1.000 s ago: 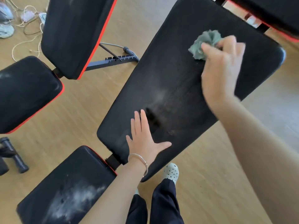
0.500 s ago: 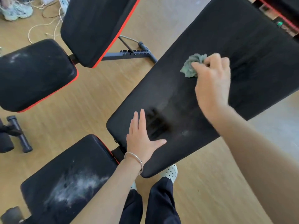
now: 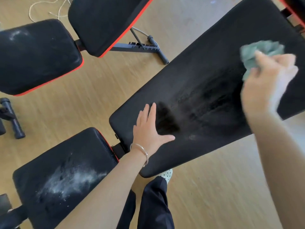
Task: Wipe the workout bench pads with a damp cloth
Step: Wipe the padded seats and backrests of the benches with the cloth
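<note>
Wiping the long back pad with one hand bracing it.
Head view: the right hand, blurred, clutches the bunched green cloth against the far right of the back pad. The left hand lies flat, fingers straight, on the pad's near end, probably to steady it. Dark damp streaks run between them. The near seat pad carries white dust, so it likely hasn't been wiped yet.

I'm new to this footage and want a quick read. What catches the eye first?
At upper right, the blurred right hand grips a bunched green cloth on the long black back pad. The left hand lies flat on that pad's near end. At lower left, the seat pad carries a white dusty smear.
</note>
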